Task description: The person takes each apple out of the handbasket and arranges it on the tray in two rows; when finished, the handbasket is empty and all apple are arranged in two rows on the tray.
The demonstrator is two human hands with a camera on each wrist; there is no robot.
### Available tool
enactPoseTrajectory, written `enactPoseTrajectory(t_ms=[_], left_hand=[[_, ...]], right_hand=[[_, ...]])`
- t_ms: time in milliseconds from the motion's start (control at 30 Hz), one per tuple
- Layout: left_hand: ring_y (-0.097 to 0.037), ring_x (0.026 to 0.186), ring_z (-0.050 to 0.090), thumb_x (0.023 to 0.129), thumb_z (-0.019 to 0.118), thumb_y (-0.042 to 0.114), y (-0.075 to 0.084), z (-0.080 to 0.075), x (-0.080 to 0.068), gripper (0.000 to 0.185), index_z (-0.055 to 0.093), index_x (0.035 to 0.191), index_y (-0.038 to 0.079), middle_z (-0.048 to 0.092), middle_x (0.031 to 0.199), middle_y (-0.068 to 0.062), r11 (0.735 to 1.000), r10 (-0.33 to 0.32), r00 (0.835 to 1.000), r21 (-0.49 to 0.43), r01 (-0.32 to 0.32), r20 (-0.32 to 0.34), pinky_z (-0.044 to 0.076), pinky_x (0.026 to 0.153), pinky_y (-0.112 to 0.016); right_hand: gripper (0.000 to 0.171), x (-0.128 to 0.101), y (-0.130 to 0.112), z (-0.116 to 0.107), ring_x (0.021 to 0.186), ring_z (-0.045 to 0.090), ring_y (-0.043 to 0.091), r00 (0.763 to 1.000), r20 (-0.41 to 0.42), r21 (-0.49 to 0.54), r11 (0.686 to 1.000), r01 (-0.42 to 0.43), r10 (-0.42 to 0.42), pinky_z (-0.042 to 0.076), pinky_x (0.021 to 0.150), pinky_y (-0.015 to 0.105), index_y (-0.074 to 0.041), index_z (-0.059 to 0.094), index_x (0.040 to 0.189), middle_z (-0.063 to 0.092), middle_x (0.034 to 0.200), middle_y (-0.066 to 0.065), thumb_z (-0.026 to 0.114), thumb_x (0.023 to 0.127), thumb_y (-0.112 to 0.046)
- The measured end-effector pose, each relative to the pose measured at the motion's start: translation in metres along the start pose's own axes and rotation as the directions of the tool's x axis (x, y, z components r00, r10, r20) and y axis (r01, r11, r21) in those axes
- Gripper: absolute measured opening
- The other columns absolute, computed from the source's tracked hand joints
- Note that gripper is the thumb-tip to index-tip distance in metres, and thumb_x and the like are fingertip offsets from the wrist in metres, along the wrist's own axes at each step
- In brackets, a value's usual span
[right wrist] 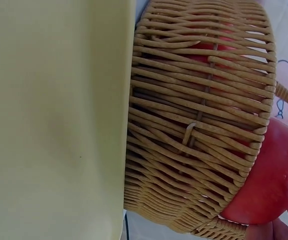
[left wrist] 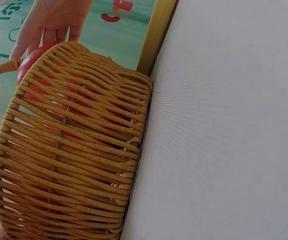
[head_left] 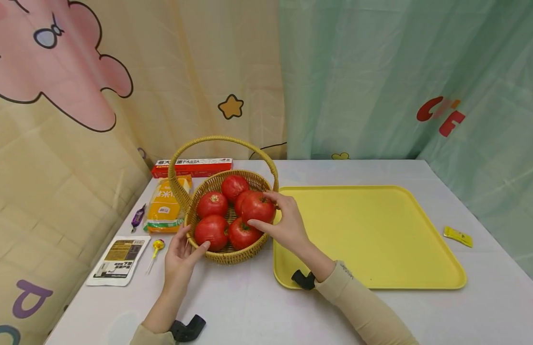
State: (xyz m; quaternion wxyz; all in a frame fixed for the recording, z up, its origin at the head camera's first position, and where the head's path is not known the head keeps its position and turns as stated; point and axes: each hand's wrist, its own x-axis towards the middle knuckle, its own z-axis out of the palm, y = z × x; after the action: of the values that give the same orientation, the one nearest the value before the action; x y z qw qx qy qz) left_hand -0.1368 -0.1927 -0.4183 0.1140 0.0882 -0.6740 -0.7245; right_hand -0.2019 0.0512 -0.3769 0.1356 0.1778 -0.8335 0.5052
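Observation:
A round wicker basket (head_left: 232, 258) with a tall arched handle (head_left: 223, 139) stands on the table, holding several red tomatoes (head_left: 212, 204). My right hand (head_left: 288, 223) grips a tomato (head_left: 258, 208) at the basket's right side, thumb in front and fingers behind. In the right wrist view that tomato (right wrist: 268, 180) bulges above the woven rim, with fingertips (right wrist: 283, 232) against its lower side. My left hand (head_left: 180, 258) holds the basket's front left rim, its thumb over the edge. From the left wrist, the basket's wall (left wrist: 74, 150) hides most of the tomatoes.
A yellow tray (head_left: 361, 239) lies right beside the basket, with a yellow wrapped sweet (head_left: 458, 236) beyond it. Left of the basket are an orange-and-yellow bag (head_left: 165, 206), a purple-wrapped sweet (head_left: 138, 216), a lollipop (head_left: 157, 247) and a white pouch (head_left: 120, 261). A red pasta box (head_left: 193, 167) lies behind.

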Motion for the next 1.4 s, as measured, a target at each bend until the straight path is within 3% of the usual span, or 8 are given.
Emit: enactPoseTrajectory(t_ms=[267, 500, 733, 967, 1400], left_hand=[[-0.018, 0.141, 0.017, 0.086, 0.066, 0.001, 0.0012, 0.0011, 0.0009, 0.064, 0.031, 0.140, -0.001, 0.012, 0.156, -0.001, 1.000, 0.005, 1.000, 0.004, -0.005, 0.013, 0.024, 0.110, -0.027], [-0.018, 0.141, 0.016, 0.086, 0.066, 0.002, 0.0018, 0.0010, 0.0008, 0.065, 0.030, 0.141, 0.000, 0.011, 0.156, 0.001, 1.000, -0.001, 1.000, 0.011, 0.001, 0.016, 0.024, 0.110, -0.028], [-0.019, 0.141, 0.017, 0.086, 0.066, 0.002, 0.0011, 0.0008, 0.0007, 0.065, 0.031, 0.141, 0.001, 0.012, 0.156, -0.001, 1.000, 0.001, 1.000, 0.020, -0.002, 0.015, 0.024, 0.110, -0.028], [-0.019, 0.141, 0.016, 0.086, 0.066, 0.003, 0.0001, 0.0003, 0.0004, 0.065, 0.031, 0.141, 0.001, 0.011, 0.156, -0.001, 1.000, 0.004, 1.000, 0.023, -0.004, 0.014, 0.024, 0.110, -0.028], [-0.019, 0.141, 0.019, 0.085, 0.068, 0.006, 0.0002, -0.0002, 0.0005, 0.063, 0.035, 0.139, 0.004, 0.015, 0.156, -0.002, 0.999, -0.004, 1.000, 0.040, 0.004, -0.001, 0.027, 0.108, -0.026]], right_hand=[[0.065, -0.0021, -0.0002, 0.0028, 0.109, 0.041, 0.017, 1.000, -0.008, -0.017, 1.000, 0.009, -0.009, 0.050, 0.086, 0.050, -0.016, 0.056, 0.126, 0.055, 0.118, 0.001, 0.082, 0.071, -0.037], [0.063, -0.0029, -0.0013, 0.0029, 0.114, 0.039, 0.018, 0.997, -0.002, -0.027, 0.996, 0.082, -0.082, 0.048, 0.088, 0.046, -0.015, 0.057, 0.125, 0.054, 0.121, 0.001, 0.082, 0.070, -0.035], [0.065, -0.0065, -0.0051, 0.0047, 0.116, 0.040, 0.017, 0.996, 0.045, -0.008, 0.997, 0.072, -0.071, 0.049, 0.088, 0.041, -0.017, 0.055, 0.126, 0.047, 0.124, 0.002, 0.081, 0.071, -0.038], [0.061, -0.0081, -0.0067, 0.0067, 0.114, 0.044, 0.018, 0.997, 0.039, 0.021, 0.998, 0.067, -0.067, 0.051, 0.088, 0.039, -0.016, 0.056, 0.124, 0.046, 0.123, 0.001, 0.082, 0.071, -0.033], [0.058, -0.0060, -0.0010, 0.0073, 0.125, 0.032, 0.022, 0.981, 0.064, 0.018, 0.983, 0.184, -0.185, 0.047, 0.092, 0.047, -0.019, 0.054, 0.128, 0.040, 0.138, 0.007, 0.079, 0.076, -0.027]])
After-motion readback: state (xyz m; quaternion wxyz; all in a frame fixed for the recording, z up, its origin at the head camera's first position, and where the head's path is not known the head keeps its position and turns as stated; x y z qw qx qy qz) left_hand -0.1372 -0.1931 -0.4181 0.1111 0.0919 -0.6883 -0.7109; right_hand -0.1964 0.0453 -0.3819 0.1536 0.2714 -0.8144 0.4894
